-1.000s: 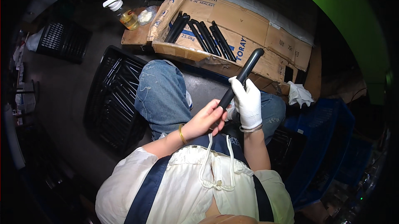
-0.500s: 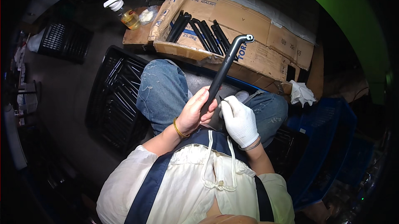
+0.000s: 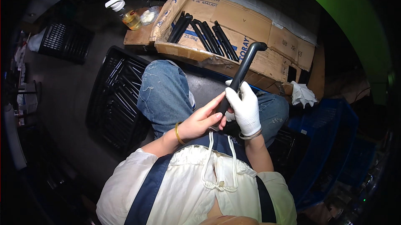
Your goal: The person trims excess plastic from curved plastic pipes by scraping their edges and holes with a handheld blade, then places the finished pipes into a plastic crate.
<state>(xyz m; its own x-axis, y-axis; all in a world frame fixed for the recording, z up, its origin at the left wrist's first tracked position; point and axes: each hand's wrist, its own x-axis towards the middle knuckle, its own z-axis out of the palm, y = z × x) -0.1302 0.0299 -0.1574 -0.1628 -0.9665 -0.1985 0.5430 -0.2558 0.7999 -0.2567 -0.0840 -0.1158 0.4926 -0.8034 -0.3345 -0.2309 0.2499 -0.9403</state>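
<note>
Above my lap I hold a black tube (image 3: pixel 241 72) at a slant, its bent end up and away from me. My left hand (image 3: pixel 200 121), bare and with a yellow bangle at the wrist, supports the lower end between thumb and fingers. A white knit glove covers my right hand (image 3: pixel 246 110), which is closed round the middle of the tube, thumb on the near side. Whether anything else sits inside the gloved fingers is hidden. Several similar black tubes (image 3: pixel 212 37) lie in the open cardboard box (image 3: pixel 255 24) ahead.
At my left stands a black crate (image 3: pixel 94 99) full of dark tubes. Behind it is another black basket (image 3: pixel 67 43). A bottle of yellowish liquid (image 3: pixel 131 19) stands by the box. Crumpled white tissue (image 3: pixel 303 94) hangs at the box's right corner, above blue bins (image 3: pixel 321 141).
The tube has turned, so its bent end shows dark instead of the bright opening. My right hand has moved up onto the tube; the small dark pointed thing at its fingertips no longer shows.
</note>
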